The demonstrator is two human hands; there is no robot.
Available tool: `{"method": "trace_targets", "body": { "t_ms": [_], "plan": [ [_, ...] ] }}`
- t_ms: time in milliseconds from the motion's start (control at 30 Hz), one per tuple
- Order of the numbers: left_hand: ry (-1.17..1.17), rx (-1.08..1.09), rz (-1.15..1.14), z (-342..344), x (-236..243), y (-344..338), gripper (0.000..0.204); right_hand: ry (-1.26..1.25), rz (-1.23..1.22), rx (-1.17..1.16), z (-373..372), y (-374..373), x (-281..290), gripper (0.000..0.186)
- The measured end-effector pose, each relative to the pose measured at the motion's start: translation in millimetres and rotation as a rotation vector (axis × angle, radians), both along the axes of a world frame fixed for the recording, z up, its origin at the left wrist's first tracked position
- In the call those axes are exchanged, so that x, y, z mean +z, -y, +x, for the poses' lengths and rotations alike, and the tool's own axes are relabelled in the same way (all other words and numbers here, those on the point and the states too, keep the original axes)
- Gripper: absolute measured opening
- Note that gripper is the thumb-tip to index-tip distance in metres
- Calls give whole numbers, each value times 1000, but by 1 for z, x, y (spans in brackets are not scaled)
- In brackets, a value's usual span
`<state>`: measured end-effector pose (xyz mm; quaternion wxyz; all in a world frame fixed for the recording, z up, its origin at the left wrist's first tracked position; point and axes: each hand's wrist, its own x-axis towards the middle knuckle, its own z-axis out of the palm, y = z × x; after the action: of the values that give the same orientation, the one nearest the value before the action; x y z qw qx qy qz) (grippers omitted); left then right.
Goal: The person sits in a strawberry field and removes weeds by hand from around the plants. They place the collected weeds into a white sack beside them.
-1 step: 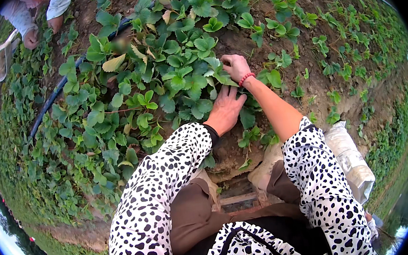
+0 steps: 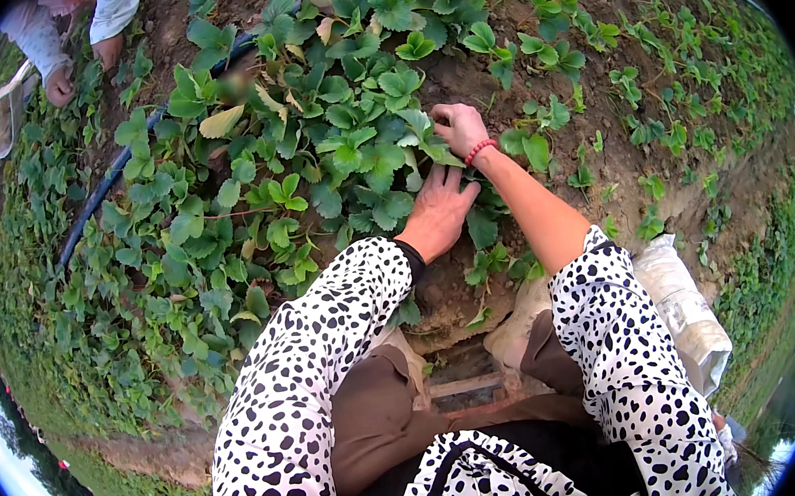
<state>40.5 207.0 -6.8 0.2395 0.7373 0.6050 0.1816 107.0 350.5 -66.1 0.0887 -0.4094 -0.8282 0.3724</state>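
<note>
The leafy green plants (image 2: 349, 156) grow in a big bunch in the brown soil (image 2: 457, 72), near the middle of the view and a bit up toward 12 o'clock. Both hands are down in these leaves.

The left hand (image 2: 437, 210) lies flat on the plants with its palm down. Its fingers (image 2: 448, 180) are side by side and point up toward 12 o'clock, pushing in under the leaves. It does not hold anything that can be seen.

The right hand (image 2: 460, 127) is just above it, at about 1 o'clock from the left hand. Its fingers are curled and its fingertips are pressed onto a leaf (image 2: 425, 139) on its 9 o'clock side. Leaves cover the tips, so I cannot tell if it is pinching the leaf or only touching it. A red band (image 2: 479, 150) sits on this wrist.

Both arms wear white sleeves with black spots (image 2: 312, 354). The right one is pushed up, so that forearm is bare.

At 4 o'clock from the hands a white sack (image 2: 685, 305) lies on the ground beside the right arm. A dark hose (image 2: 101, 197) runs along the plants at 9 o'clock. Far up at 10 o'clock, another person's hands (image 2: 61, 85) reach down into the green, well apart from this person's hands.
</note>
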Motion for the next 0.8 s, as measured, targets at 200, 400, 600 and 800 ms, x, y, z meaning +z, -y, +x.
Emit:
{"method": "trace_targets", "body": {
  "t_ms": [200,400,600,800],
  "plan": [
    [133,-8,-98,8,-15,13,55,160,404,758,-20,2,23,9],
    [41,-19,-189,6,3,0,53,123,-23,186,-14,-3,20,18],
    [-39,-58,-26,4,-1,1,42,-251,-261,-600,-18,-12,-5,15],
    [-37,-55,-106,-10,7,-2,51,-386,-455,-569,-26,-66,66,14]
  ]
}}
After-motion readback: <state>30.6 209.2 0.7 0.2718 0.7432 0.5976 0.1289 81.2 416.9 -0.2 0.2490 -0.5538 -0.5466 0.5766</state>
